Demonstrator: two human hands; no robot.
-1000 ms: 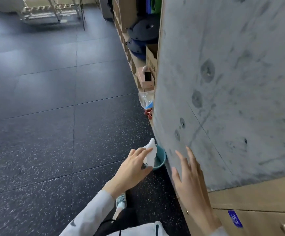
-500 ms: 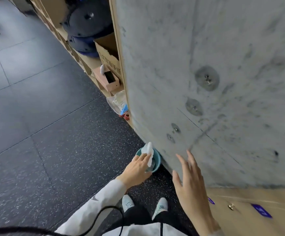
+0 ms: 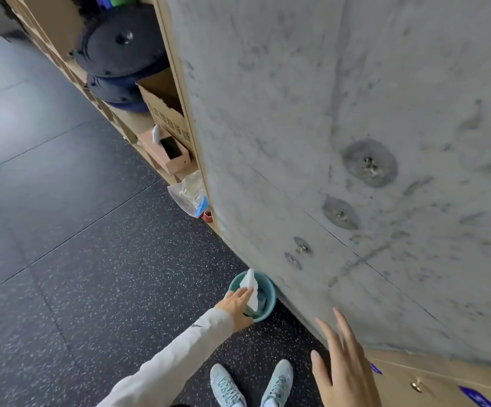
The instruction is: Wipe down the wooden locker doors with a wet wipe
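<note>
Lowered, left hand (image 3: 236, 304) holds wipe (image 3: 251, 286) over teal basin (image 3: 267, 301).

The left hand (image 3: 236, 306) reaches down over the teal basin (image 3: 268, 292) on the dark speckled floor (image 3: 91, 259), pinching a white wet wipe (image 3: 251, 289) that stands up above the basin's rim. The basin sits right against the foot of the grey concrete pillar (image 3: 356, 113). The right hand (image 3: 345, 368) hovers with straight, spread fingers (image 3: 341, 321) near the pillar's lower edge. Below that edge, wooden locker doors (image 3: 444, 383) show a brass knob and blue labels. Pale trainers (image 3: 228, 389) stand near the basin.
</note>
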